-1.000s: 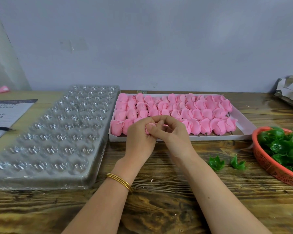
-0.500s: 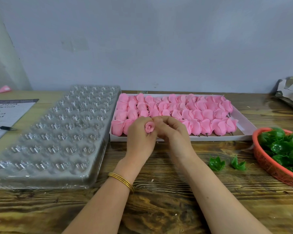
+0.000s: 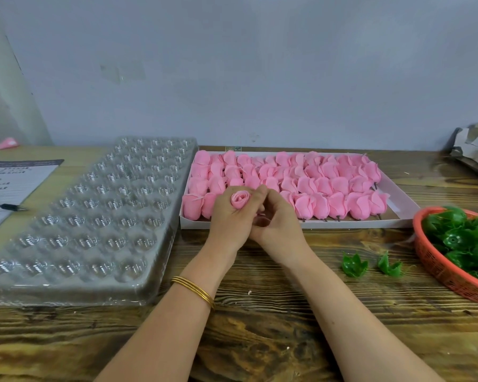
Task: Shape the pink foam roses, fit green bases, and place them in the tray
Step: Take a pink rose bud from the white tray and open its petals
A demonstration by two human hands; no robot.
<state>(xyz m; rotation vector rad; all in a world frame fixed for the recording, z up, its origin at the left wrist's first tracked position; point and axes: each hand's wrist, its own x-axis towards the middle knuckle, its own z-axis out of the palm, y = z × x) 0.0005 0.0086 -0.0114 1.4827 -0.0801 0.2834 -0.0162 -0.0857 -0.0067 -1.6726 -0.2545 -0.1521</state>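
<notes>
Our left hand (image 3: 229, 219) has its fingers curled round one pink foam rose (image 3: 240, 199), bud up, above the near edge of the white box (image 3: 398, 217) of unshaped roses. Right hand (image 3: 276, 224) has its fingers bent against the rose's side and seems to pinch an outer petal; the stem end is hidden in the fist.

Risks, as we judge them:
- Foam is soft, so too hard a squeeze creases or tears a petal.
- Letting go with the right hand may let the wrap spring open.
- The loose green bases (image 3: 354, 265) lie well to the right on the surface (image 3: 260, 340), near the orange basket (image 3: 436, 264). Reaching over leaves a one-handed hold, and the rose may drop.
- The clear cavity tray (image 3: 160, 260) is unfilled, and a crooked base would seat badly in it.
</notes>
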